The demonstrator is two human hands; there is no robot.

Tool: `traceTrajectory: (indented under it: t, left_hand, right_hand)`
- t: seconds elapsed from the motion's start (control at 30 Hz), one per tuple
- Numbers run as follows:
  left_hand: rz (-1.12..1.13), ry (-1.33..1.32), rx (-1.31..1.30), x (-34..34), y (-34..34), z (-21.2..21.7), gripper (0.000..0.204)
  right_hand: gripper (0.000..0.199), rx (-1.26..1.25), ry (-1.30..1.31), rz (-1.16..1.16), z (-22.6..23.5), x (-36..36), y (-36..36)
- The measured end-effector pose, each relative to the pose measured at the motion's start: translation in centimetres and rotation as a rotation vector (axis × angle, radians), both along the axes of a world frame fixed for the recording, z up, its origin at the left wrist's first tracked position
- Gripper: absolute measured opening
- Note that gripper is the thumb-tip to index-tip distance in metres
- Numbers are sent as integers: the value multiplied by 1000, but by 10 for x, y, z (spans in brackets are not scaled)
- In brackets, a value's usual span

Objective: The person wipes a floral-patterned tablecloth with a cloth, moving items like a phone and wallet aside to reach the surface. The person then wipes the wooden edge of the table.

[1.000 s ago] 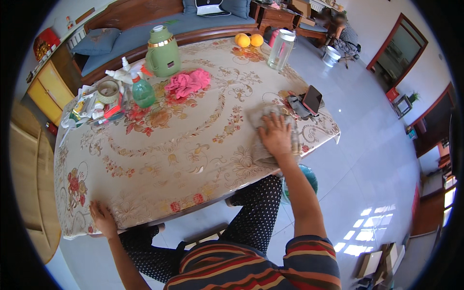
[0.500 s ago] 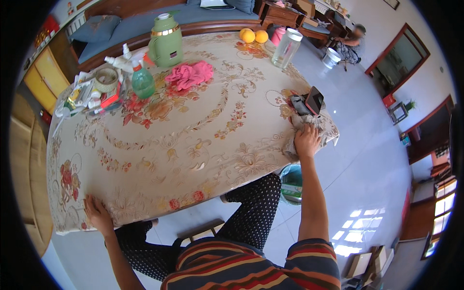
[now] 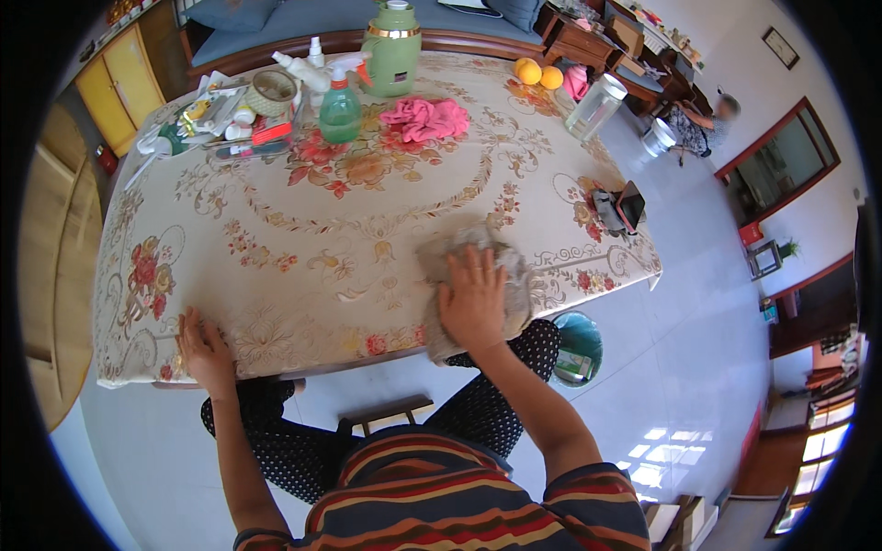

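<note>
The right hand point(image 3: 473, 298) lies flat, fingers spread, on a grey rag point(image 3: 473, 275) just below the middle of the frame, pressing it against the near edge of the counter point(image 3: 276, 257). The rag is crumpled and partly hangs over that edge. The left hand point(image 3: 204, 347) rests at lower left, fingers open, palm down on the counter's near edge, holding nothing. The counter carries a cream floral cloth.

At the top of the frame stand a green jug point(image 3: 393, 50) and a green spray bottle point(image 3: 340, 106), with a pink cloth point(image 3: 424, 118) just to their right. Top left is a clutter of small bottles and a round tin point(image 3: 274, 90). Two oranges point(image 3: 538, 73) and a clear jar point(image 3: 594, 106) sit at upper right. A dark phone point(image 3: 630, 204) lies near the right edge. Below the counter, right of the knees, is a teal bin point(image 3: 579, 344) on the tiled floor.
</note>
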State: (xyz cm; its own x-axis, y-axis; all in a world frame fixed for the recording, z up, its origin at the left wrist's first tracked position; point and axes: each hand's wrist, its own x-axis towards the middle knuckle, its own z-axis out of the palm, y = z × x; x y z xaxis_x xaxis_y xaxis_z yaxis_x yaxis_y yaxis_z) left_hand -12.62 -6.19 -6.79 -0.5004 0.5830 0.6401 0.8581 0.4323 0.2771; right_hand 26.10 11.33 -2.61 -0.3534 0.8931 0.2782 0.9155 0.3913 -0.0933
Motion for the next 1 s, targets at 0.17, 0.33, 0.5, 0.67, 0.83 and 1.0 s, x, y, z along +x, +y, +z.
traceTrajectory:
  t: [0.17,0.33,0.5,0.67,0.83,1.0]
  left_hand:
    - [10,9,19,2,1,1,28]
    - [0,-46,32,5,3,7,25]
    - [-70,-126,88,-2,-7,6,26]
    - [-150,-170,175,17,-26,18,26]
    - [-168,-138,174,33,-39,22,26]
    - [-186,-2,136,49,-39,22,23]
  right_hand:
    - [47,-67,86,375,4,-91,-51]
    - [48,-7,179,785,-2,-151,-90]
    - [46,145,95,966,-11,-142,-83]
    - [49,106,-29,963,-8,-71,-54]
    - [53,115,-102,867,1,36,-13]
    - [59,19,-136,680,7,142,30]
